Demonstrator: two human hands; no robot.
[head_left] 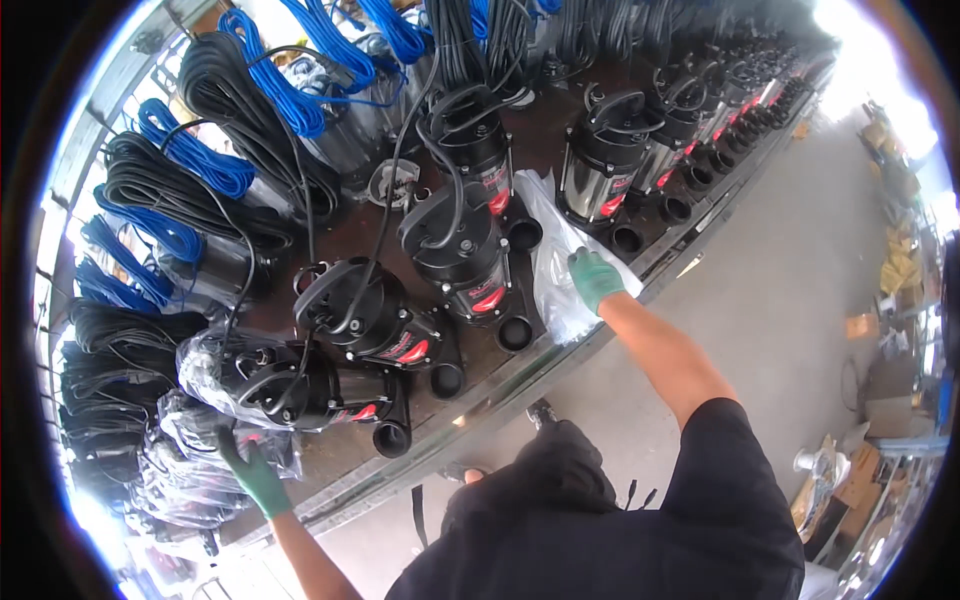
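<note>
My right hand (592, 280), in a green glove, is on a clear plastic bag (560, 310) at the bench's front edge, its fingers curled onto the film. Just left of the bag stands an upright black and silver submersible pump (462, 258) with a top handle, a red label and a round outlet. Further left, my left hand (255, 478), also gloved in green, has its fingers apart beside plastic-wrapped pumps (185, 465). Its fingertips reach the wrapping; whether they press on it I cannot tell. Near that hand, another pump (310, 385) leans, partly covered by plastic film.
A long row of pumps (605, 160) runs along the bench (480, 395) toward the far right. Coiled black cables (235, 110) and blue cables (270, 75) crowd behind. A small round container (393, 186) stands among them. Boxes (855, 480) lie across the grey floor (770, 290).
</note>
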